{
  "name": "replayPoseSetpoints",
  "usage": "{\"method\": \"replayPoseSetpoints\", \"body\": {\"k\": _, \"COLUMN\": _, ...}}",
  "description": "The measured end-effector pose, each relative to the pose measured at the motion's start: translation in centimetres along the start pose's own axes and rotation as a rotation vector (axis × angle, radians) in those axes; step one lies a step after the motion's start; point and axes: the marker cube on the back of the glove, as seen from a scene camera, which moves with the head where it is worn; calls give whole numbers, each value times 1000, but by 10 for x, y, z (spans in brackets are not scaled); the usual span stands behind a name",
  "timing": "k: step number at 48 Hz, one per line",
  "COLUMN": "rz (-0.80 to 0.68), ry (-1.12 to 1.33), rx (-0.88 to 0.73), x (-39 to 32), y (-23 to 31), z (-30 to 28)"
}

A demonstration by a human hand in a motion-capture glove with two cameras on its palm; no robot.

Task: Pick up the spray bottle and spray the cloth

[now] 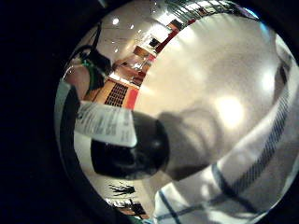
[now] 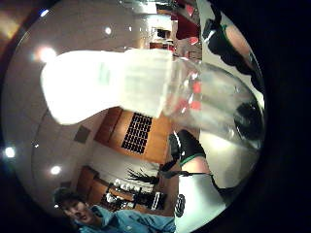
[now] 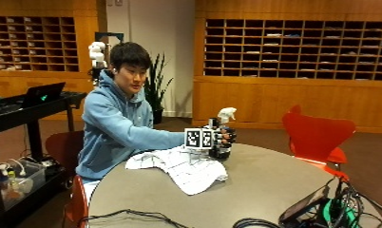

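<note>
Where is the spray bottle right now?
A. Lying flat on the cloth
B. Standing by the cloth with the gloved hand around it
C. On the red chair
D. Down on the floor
B: in the outside view the spray bottle stands upright beside the white checked cloth on the round table, and the gloved right hand grips its body, with the white spray head sticking up above the hand.

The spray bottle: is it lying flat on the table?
No, the gloved right hand holds the spray bottle upright beside the checked cloth, white nozzle on top.
</note>
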Motion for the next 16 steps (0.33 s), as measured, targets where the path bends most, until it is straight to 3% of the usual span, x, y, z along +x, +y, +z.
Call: {"method": "replayPoseSetpoints", "body": {"k": 16, "rz": -39, "ry": -50, "rx": -18, "x": -20, "y": 15, "z": -15}}
